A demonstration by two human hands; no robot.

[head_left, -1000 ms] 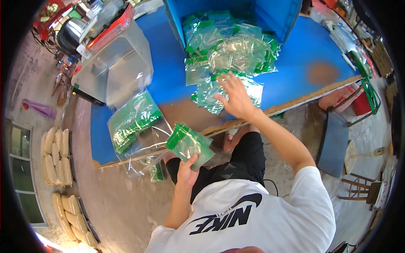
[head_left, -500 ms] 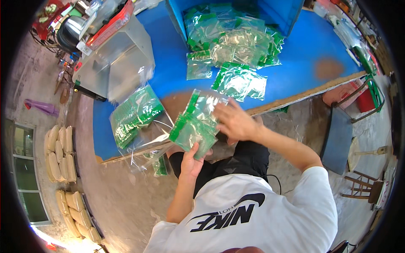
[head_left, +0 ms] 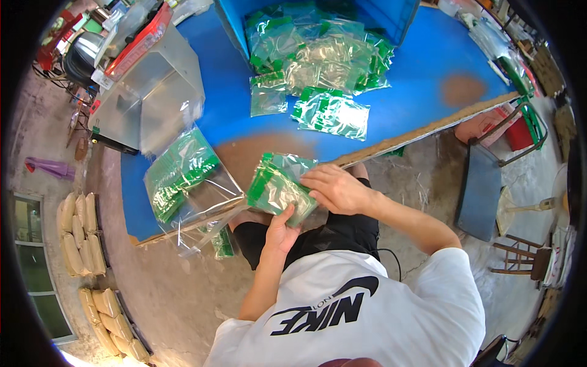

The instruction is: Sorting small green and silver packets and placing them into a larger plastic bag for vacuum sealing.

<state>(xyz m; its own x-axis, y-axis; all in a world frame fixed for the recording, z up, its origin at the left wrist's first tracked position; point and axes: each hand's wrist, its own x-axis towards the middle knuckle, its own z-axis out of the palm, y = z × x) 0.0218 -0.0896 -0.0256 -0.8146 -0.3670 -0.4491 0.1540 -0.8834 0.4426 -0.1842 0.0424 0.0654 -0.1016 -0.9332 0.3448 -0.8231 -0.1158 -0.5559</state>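
Observation:
My left hand [head_left: 281, 233] grips a small stack of clear plastic bags with green strips [head_left: 275, 186] from below, thumb on top, just over the table's near edge. At the stack's right side, my right hand [head_left: 337, 188] has its fingers drawn together on the edge of the bags. To the left, a large clear bag [head_left: 221, 197] lies on the table with a thick row of similar green-striped bags [head_left: 182, 171] in it. A few more loose bags [head_left: 333, 115] lie beyond my hands, in front of a big pile of them [head_left: 324, 61].
The pile spills from a blue crate [head_left: 408, 17] on the blue table [head_left: 416, 79]. A translucent plastic bin [head_left: 174, 79] lies at the left. Under the table's left edge hangs or lies another green-striped packet [head_left: 222, 243]. A dark-seated chair [head_left: 478, 192] stands at the right.
My right hand has come down and closer to the stack, bringing the upper bag onto the others. The bags now lie more evenly together. The whole view has shifted slightly.

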